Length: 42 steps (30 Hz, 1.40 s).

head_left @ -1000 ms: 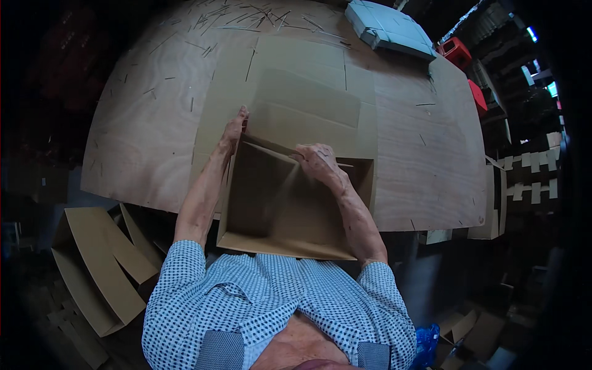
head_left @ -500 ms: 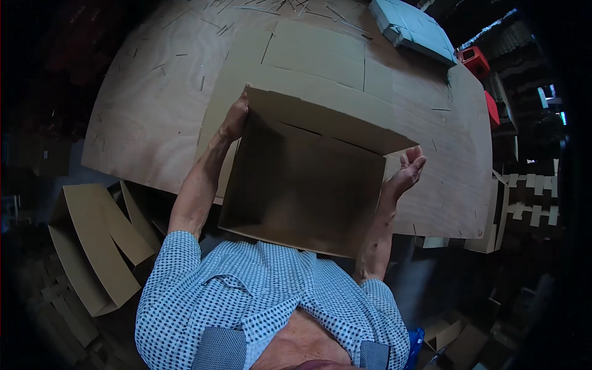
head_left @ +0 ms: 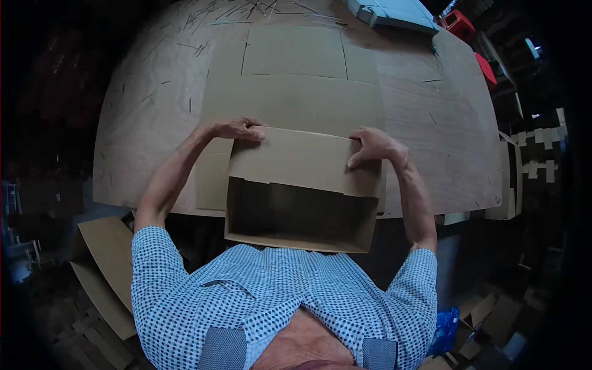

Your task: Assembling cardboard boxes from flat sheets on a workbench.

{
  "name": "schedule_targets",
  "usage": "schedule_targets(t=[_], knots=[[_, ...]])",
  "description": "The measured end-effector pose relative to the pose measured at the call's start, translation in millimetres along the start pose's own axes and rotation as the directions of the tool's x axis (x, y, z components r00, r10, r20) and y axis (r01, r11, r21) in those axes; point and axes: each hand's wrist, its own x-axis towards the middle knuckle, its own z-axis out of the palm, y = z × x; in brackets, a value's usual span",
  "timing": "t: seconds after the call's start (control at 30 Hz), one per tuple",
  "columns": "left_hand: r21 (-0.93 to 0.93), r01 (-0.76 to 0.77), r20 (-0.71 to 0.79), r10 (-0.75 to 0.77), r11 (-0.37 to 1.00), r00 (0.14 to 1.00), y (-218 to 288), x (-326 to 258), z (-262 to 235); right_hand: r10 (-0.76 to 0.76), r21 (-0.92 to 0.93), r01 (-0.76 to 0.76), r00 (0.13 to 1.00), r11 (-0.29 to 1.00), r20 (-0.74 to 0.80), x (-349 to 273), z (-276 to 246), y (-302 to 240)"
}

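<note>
Cardboard box (head_left: pixel 301 203), brown and part-folded, is held at the near edge of the bench (head_left: pixel 431 123), its open mouth facing the person and its lower part overhanging that edge unsupported. The top panel is pressed down at its far corners: the left hand (head_left: pixel 237 129) lies flat on the far-left corner with the fingers close together, and the right hand (head_left: pixel 373 147) grips the far-right corner with the fingers curled over the panel; the thumbs cannot be made out. A flat cardboard sheet (head_left: pixel 296 74) with cut flaps is seen beneath and beyond the box. Risk is judged as follows: with so much of the box off the bench, release of either corner could let it tip towards the floor, and uneven pressure could crease the panel off its fold line. Thin splinter-like scraps (head_left: pixel 246 11) are scattered at the far edge, and a grey-blue flat object (head_left: pixel 394 12) lies at the far-right corner.
</note>
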Motion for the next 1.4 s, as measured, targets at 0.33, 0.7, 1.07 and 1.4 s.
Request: schedule_targets(t=[0.33,0.7,1.07,1.4], knots=[[0.576,-0.494,-0.269,0.721,0.651,0.638,-51,110,26,0.045,-0.265,-0.173,0.902,0.949,-0.430,50,45,0],[-0.057,0.079,-0.744,-0.095,0.995,0.662,7,8,7,-0.076,0.040,0.294,0.373,0.955,-0.925,-38,-16,-112],[-0.558,-0.409,-0.787,-0.616,0.722,-0.014,57,152,232,-0.207,-0.123,0.167,0.825,0.978,-0.525,68,119,-111],[-0.414,-0.427,-0.717,0.000,0.804,0.697,-45,87,216,-0.141,-0.256,-0.137,0.553,0.957,-0.822,113,159,-35]])
